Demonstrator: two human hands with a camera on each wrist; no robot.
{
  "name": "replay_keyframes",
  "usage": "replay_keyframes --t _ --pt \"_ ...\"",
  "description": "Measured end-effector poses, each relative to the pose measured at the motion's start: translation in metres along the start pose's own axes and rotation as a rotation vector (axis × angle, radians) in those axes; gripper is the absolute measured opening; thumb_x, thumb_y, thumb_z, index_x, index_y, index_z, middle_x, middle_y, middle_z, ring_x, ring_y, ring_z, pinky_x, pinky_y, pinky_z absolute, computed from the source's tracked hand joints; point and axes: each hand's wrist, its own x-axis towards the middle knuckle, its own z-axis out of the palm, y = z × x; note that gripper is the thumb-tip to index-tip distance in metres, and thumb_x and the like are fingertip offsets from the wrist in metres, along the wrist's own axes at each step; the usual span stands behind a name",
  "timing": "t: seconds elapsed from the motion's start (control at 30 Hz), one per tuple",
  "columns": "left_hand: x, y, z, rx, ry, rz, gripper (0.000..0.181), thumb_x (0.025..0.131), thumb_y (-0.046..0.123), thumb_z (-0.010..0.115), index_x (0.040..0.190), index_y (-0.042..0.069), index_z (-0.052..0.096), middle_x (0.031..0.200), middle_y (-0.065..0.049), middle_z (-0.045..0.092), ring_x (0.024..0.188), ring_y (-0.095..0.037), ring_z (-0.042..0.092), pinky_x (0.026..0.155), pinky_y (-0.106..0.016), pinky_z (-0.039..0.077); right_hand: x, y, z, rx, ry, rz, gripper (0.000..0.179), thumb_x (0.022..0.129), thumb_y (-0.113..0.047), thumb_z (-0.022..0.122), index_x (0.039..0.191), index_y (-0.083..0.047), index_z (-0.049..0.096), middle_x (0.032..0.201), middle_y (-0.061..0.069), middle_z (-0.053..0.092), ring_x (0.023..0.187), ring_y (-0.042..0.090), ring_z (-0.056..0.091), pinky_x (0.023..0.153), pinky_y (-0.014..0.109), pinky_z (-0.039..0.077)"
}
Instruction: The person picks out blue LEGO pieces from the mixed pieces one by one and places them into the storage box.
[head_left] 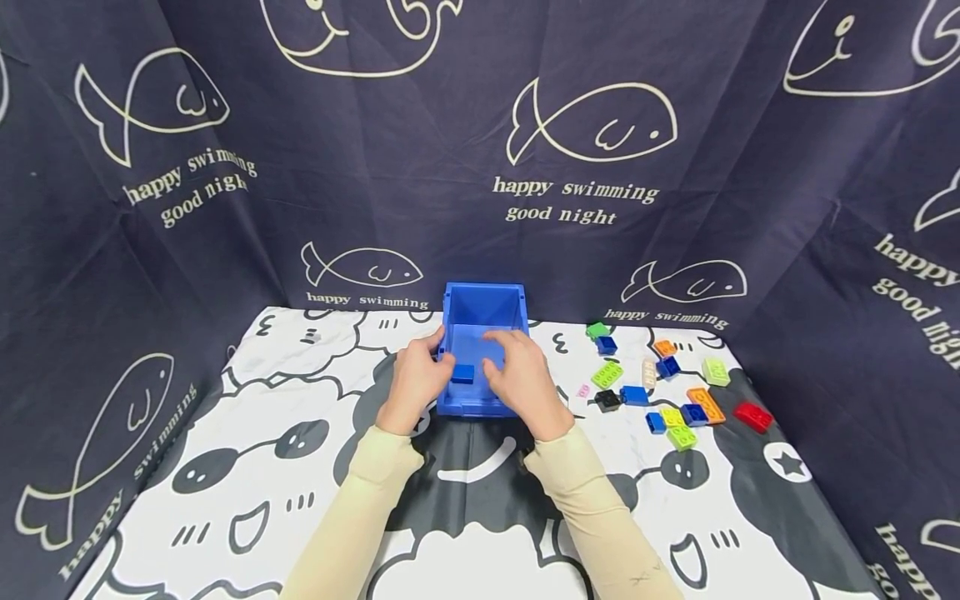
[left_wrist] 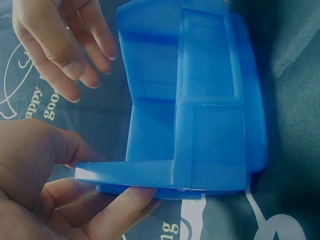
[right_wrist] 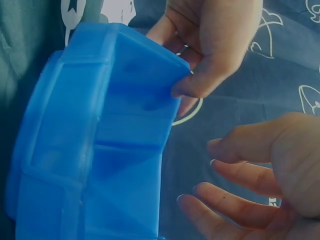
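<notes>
A blue plastic bin stands on the cloth in front of me, and a small blue brick lies in it near the left front. My left hand grips the bin's left wall, thumb inside and fingers outside, as the left wrist view shows with the hand on the bin's wall. Over the right side of the bin is my right hand. In the right wrist view this hand has loosely bent, spread fingers with nothing between them, apart from the bin's wall.
Several loose toy bricks lie right of the bin, among them a red brick, an orange brick, a black brick and a lime brick. A dark curtain hangs behind the table and along both sides.
</notes>
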Motion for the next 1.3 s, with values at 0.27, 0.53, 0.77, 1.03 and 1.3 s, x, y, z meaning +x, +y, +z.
replay_keyframes --t 0.27,0.53,0.77,1.03,1.3 --pt "0.0 -0.001 0.001 0.007 0.021 0.008 0.053 0.09 0.019 0.068 0.142 0.015 0.064 0.134 -0.014 0.067 0.078 -0.028 0.065 0.066 -0.045 0.052 0.003 0.009 -0.011 0.004 0.021 0.087 0.035 0.089 -0.012 0.075 0.124 -0.006 0.073 0.112 0.017 0.072 0.093 0.032 0.064 0.084 0.048 0.054" --pt "0.003 0.001 0.0 0.004 0.014 -0.003 0.054 0.09 0.02 0.066 0.144 0.015 0.063 0.136 -0.013 0.065 0.071 -0.028 0.061 0.059 -0.041 0.046 0.013 0.024 -0.024 0.013 0.083 0.159 0.036 0.09 -0.014 0.073 0.124 -0.005 0.072 0.126 0.022 0.068 0.114 0.038 0.063 0.096 0.054 0.051" --pt "0.004 -0.001 0.0 -0.001 0.006 -0.009 0.055 0.09 0.021 0.066 0.144 0.015 0.062 0.134 -0.015 0.066 0.056 -0.022 0.052 0.05 -0.037 0.039 0.022 0.049 -0.036 -0.035 0.083 0.224 0.038 0.088 -0.014 0.07 0.124 -0.003 0.072 0.122 0.025 0.069 0.117 0.042 0.062 0.097 0.058 0.048" --pt "0.003 0.0 0.0 -0.009 0.005 -0.01 0.054 0.091 0.02 0.067 0.145 0.017 0.062 0.129 -0.017 0.07 0.05 -0.021 0.048 0.047 -0.037 0.037 0.028 0.098 -0.052 -0.073 0.099 0.266 0.043 0.084 -0.012 0.067 0.124 0.001 0.071 0.117 0.032 0.069 0.113 0.052 0.061 0.094 0.062 0.046" --pt "-0.001 0.003 -0.003 0.004 0.009 0.019 0.053 0.091 0.019 0.066 0.143 0.013 0.063 0.134 -0.015 0.067 0.072 -0.026 0.061 0.058 -0.038 0.045 0.024 0.152 -0.06 -0.069 0.013 0.398 0.046 0.088 -0.017 0.062 0.129 0.003 0.067 0.128 0.029 0.067 0.122 0.052 0.058 0.101 0.06 0.045"
